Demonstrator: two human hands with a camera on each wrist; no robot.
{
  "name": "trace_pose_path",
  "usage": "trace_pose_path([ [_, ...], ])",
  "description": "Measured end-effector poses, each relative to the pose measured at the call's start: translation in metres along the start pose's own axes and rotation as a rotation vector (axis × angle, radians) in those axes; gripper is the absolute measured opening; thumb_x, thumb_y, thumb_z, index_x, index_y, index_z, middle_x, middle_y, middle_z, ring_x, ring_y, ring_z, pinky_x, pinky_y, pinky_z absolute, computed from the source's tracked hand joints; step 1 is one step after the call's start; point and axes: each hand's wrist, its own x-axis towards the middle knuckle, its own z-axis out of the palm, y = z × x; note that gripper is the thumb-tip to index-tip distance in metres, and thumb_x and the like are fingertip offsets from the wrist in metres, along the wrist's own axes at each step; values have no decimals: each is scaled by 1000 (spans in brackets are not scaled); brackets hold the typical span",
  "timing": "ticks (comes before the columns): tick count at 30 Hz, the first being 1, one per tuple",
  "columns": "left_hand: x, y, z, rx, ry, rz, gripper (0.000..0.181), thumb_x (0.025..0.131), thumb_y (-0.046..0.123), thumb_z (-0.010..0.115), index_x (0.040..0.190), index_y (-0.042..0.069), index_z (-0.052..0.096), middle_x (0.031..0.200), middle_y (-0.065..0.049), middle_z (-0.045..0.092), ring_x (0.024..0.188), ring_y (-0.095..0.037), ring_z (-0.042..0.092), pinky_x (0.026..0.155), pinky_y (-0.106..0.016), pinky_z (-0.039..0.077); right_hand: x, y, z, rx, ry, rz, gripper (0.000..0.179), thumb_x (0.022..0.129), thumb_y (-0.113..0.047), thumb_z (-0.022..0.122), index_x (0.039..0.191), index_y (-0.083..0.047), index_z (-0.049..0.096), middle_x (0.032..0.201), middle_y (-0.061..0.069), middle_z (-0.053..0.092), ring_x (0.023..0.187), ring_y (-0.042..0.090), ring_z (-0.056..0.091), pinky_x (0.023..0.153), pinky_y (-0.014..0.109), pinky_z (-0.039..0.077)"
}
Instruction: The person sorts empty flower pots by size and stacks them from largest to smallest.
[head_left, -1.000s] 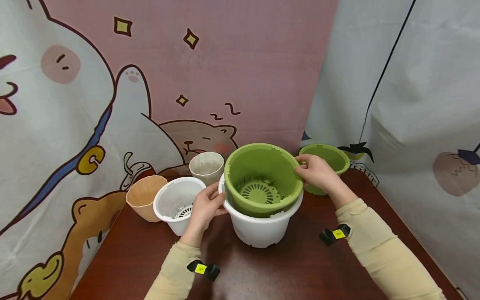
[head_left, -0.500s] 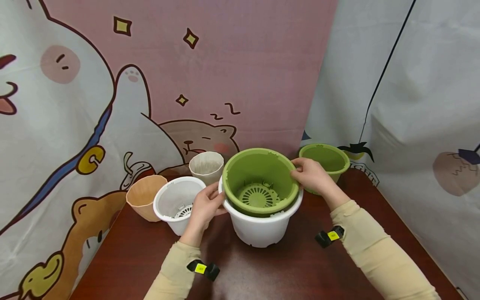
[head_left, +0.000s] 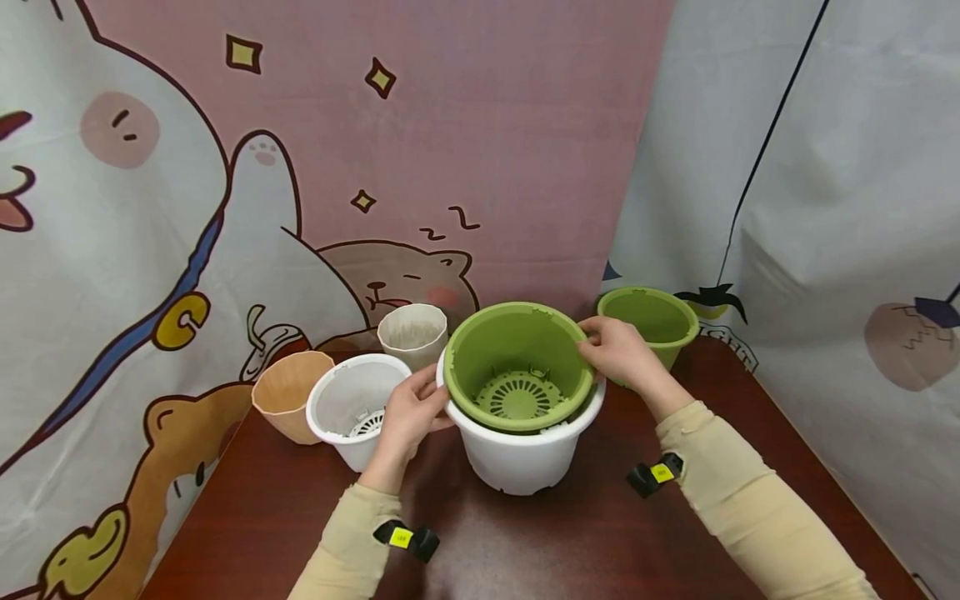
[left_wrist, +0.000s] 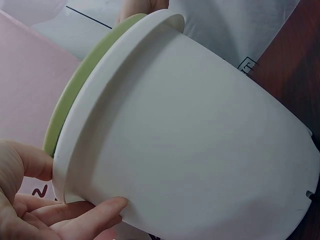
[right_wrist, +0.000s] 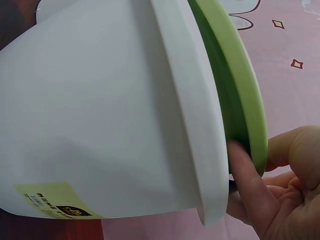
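Note:
A large white flowerpot (head_left: pixel 517 462) stands on the table in the head view, and a green flowerpot (head_left: pixel 525 333) with a slotted bottom sits nested inside it. The green rim rises above the white one, with a wider gap on the right in the right wrist view. My left hand (head_left: pixel 408 414) pinches the white pot's rim at its left side; in the left wrist view the thumb is at the rim and the fingers (left_wrist: pixel 100 215) lie under it. At the right, my right hand (head_left: pixel 621 354) holds the green rim between thumb and fingers. A label (right_wrist: pixel 55 200) marks the white wall.
Left of the nested pots stand a smaller white pot (head_left: pixel 356 392) and an orange pot (head_left: pixel 288 387). A cream pot (head_left: pixel 412 333) is behind them. Another green pot (head_left: pixel 656 321) stands at the back right of the brown table (head_left: pixel 510 550), near the cloth walls.
The green pot has sunk lower into the white pot and levelled out. My right hand has moved down and left with it, while my left hand stays at the white rim.

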Motion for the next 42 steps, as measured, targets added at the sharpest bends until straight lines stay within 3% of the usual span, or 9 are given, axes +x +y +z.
trace_pose_path([
  [12,0,1,-1,7,-5,-1,49,97,3,56,143,-6,46,129,-30,58,85,-25,70,69,-40,62,-1,1,1,-25,34,7,41,98,-9,52,133,10,52,97,22,71,55,17,64,51,31,55],
  [23,-1,1,1,6,11,-10,49,96,1,57,143,-5,47,127,-29,60,84,-25,70,68,-40,62,-1,3,1,-19,38,35,42,98,-13,56,135,7,53,104,23,69,65,17,67,61,33,60],
  [36,0,-1,1,7,10,-5,48,96,1,57,142,-6,47,127,-30,60,84,-25,70,68,-39,62,-7,6,-1,-79,40,-6,43,99,-14,59,135,8,53,104,23,71,63,16,68,64,34,59],
  [42,0,-1,1,-2,7,5,48,96,0,56,142,-8,47,128,-31,58,84,-25,70,68,-40,62,-13,5,-4,-139,69,-50,39,97,-16,62,129,7,59,102,19,72,66,16,68,67,36,58],
])
